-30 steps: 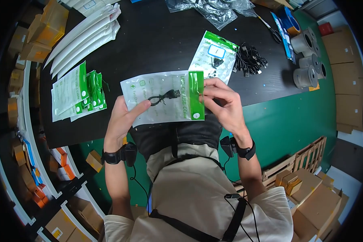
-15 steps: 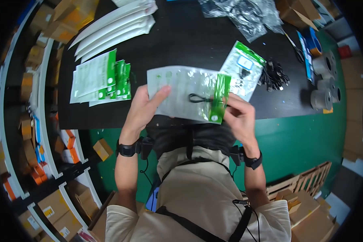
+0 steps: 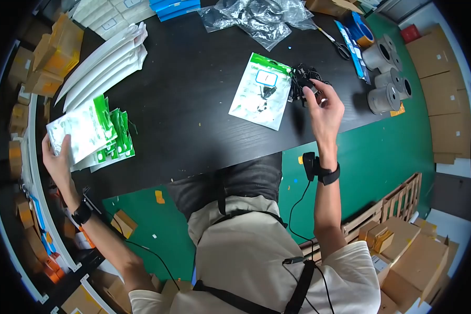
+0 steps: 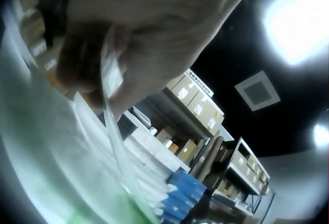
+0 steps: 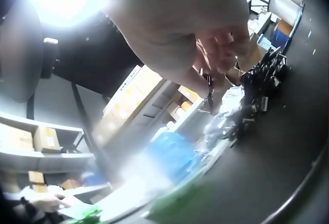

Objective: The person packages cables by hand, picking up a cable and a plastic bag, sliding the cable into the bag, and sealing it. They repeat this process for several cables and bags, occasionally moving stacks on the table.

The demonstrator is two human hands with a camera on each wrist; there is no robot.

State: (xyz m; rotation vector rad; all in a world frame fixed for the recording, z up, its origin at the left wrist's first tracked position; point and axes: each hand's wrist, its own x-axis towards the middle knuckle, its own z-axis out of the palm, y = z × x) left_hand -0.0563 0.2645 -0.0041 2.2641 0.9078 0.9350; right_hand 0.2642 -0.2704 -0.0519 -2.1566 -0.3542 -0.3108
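Note:
At the left end of the table, my left hand [image 3: 58, 163] pinches the edge of a white plastic pouch with a green header [image 3: 81, 131], thumb on top. This pouch overlaps a stack of similar green-topped pouches [image 3: 121, 133]. In the left wrist view the pouch film [image 4: 110, 88] passes between thumb and fingers. On the right, my right hand [image 3: 328, 112] is over a pile of short black cables [image 5: 262, 80]. Its thumb and fingertips pinch a black cable [image 5: 209, 82]. Beside the pile lies a labelled pouch [image 3: 246, 99] with a cable pictured or showing through.
White padded mailers [image 3: 110, 63] lie at the far left, near blue packets [image 3: 175, 8]. Clear plastic bags [image 3: 256, 21] lie at the back. Scissors [image 3: 341, 48], a tape roll [image 3: 362, 34] and several wire spools [image 3: 384, 99] stand along the right edge.
Both hands held one pouch with a cable at the middle. They have since parted: the left moved to the pouch stack with a pouch, the right to the cable pile.

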